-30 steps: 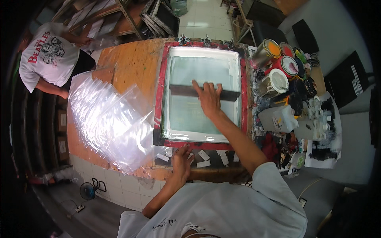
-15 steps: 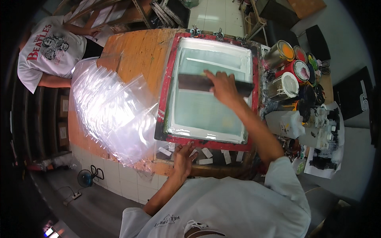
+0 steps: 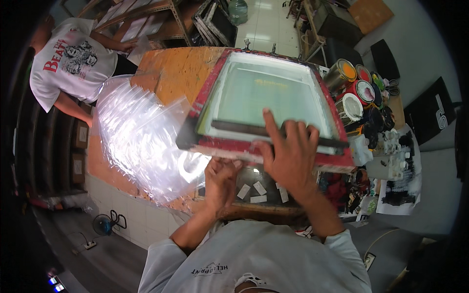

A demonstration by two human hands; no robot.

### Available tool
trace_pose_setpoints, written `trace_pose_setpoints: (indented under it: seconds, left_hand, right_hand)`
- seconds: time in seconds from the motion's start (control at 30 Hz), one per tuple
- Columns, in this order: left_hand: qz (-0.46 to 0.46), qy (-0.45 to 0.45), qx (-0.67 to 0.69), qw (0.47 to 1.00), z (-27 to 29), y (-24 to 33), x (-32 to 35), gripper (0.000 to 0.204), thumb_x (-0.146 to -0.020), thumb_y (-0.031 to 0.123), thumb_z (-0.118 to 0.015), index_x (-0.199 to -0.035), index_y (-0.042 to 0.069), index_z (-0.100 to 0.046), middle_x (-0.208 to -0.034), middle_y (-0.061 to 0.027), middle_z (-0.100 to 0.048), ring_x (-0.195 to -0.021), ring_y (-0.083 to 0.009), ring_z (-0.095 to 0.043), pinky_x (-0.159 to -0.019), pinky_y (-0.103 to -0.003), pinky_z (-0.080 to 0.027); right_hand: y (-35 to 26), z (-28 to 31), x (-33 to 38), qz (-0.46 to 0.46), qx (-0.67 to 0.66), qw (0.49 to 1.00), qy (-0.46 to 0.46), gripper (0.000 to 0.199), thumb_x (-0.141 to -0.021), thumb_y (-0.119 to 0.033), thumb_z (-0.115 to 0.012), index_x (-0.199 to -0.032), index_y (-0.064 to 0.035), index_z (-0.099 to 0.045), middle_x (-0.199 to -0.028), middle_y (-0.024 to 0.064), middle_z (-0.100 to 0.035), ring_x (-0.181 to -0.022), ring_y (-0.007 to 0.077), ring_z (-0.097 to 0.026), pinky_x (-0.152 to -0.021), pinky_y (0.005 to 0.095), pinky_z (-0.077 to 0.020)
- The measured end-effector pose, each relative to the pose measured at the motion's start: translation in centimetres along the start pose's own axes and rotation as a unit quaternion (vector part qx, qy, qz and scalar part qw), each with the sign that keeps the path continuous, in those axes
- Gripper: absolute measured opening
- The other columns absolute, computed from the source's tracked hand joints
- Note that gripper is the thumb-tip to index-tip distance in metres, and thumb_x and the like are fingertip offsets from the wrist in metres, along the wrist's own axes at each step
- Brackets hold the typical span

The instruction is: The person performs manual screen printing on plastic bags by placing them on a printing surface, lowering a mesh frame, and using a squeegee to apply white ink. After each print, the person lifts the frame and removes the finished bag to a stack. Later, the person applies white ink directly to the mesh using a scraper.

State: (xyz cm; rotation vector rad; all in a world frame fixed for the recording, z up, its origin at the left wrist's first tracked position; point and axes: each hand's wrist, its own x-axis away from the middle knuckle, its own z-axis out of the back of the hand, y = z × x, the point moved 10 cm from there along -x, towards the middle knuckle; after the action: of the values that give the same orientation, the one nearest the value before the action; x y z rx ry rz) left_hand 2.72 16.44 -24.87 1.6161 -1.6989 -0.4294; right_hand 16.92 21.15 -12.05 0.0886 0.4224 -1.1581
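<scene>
A red-rimmed printing screen [image 3: 210,143] has its near edge lifted off the table, its far edge by the clamps. Across the near end of its pale green mesh [image 3: 273,100] lies a long dark squeegee [image 3: 239,128]. My right hand [image 3: 293,154] grips the squeegee, index finger extended over it and thumb down toward the screen's near bar. Just under the raised edge is my left hand [image 3: 222,180], fingers curled and thumb against them; what they pinch is hidden. Beside it spreads a fanned stack of clear plastic bags [image 3: 141,136].
Small white strips [image 3: 258,198] lie on the dark surface below the screen. Open paint cans [image 3: 342,73] crowd the right side, with plastic bottles [image 3: 391,141] nearer. Another person [image 3: 73,63] stands at the far left. Racks [image 3: 166,19] stand behind the table.
The screen's near edge has risen. My right hand has drawn the squeegee toward me to the screen's near end. My left hand has curled its fingers under the edge.
</scene>
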Motion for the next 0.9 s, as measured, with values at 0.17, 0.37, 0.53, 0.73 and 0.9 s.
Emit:
trace_pose_setpoints:
  seconds: [0.17,0.37,0.53,0.73,0.9]
  left_hand:
    - [-0.144,-0.106,-0.184,0.967,-1.2,2.4,-11.4,0.034,-0.094,0.009,-0.060,-0.124,-0.006,-0.061,-0.121,-0.0126,-0.066,-0.111,-0.0216,-0.063,-0.100,-0.037,-0.048]
    - [-0.338,0.068,-0.729,0.591,4.9,-3.7,-27.9,0.042,-0.096,0.029,-0.063,-0.132,0.007,-0.063,-0.134,-0.0190,-0.063,-0.127,-0.0394,-0.054,-0.108,-0.048,-0.039]
    - [-0.397,0.058,-0.722,0.564,3.3,-4.6,-27.0,0.029,-0.095,0.024,-0.067,-0.118,0.007,-0.070,-0.122,-0.0201,-0.067,-0.109,-0.0372,-0.065,-0.091,-0.047,-0.049]
    - [-0.216,0.081,-0.579,0.782,2.7,-0.7,-24.7,0.016,-0.097,0.013,-0.065,-0.108,0.004,-0.073,-0.087,-0.0218,-0.073,-0.071,-0.0316,-0.074,-0.060,-0.040,-0.055]
    - [-0.444,0.259,-0.606,0.607,16.9,11.7,-19.7,0.025,-0.100,0.021,-0.064,-0.115,0.002,-0.072,-0.089,-0.0209,-0.074,-0.054,-0.0243,-0.069,-0.055,-0.036,-0.054]
  right_hand:
    - [2.7,6.4,-8.6,0.033,-0.016,0.992,0.124,0.044,-0.092,-0.041,-0.068,-0.114,-0.0032,-0.070,-0.082,0.0162,-0.062,-0.082,0.0314,-0.060,-0.082,0.0476,-0.0425]
    - [4.5,9.3,-15.3,0.021,-0.077,0.993,0.085,0.043,-0.097,-0.043,-0.064,-0.109,-0.0025,-0.073,-0.079,0.0215,-0.068,-0.072,0.0375,-0.066,-0.072,0.0488,-0.0480]
    - [6.3,8.2,-18.0,0.016,-0.123,0.992,0.027,0.048,-0.098,-0.046,-0.060,-0.110,-0.0014,-0.073,-0.091,0.0218,-0.072,-0.082,0.0371,-0.071,-0.081,0.0469,-0.0524]
    - [5.8,10.3,-19.2,-0.080,-0.064,0.983,-0.152,0.051,-0.107,-0.040,-0.042,-0.095,0.0010,-0.070,-0.069,0.0126,-0.063,-0.064,0.0207,-0.059,-0.066,0.0414,-0.0532]
    - [4.4,10.2,-21.6,-0.113,-0.059,0.986,-0.105,0.051,-0.104,-0.046,-0.048,-0.104,-0.0004,-0.071,-0.087,0.0169,-0.068,-0.083,0.0275,-0.065,-0.084,0.0434,-0.0522]
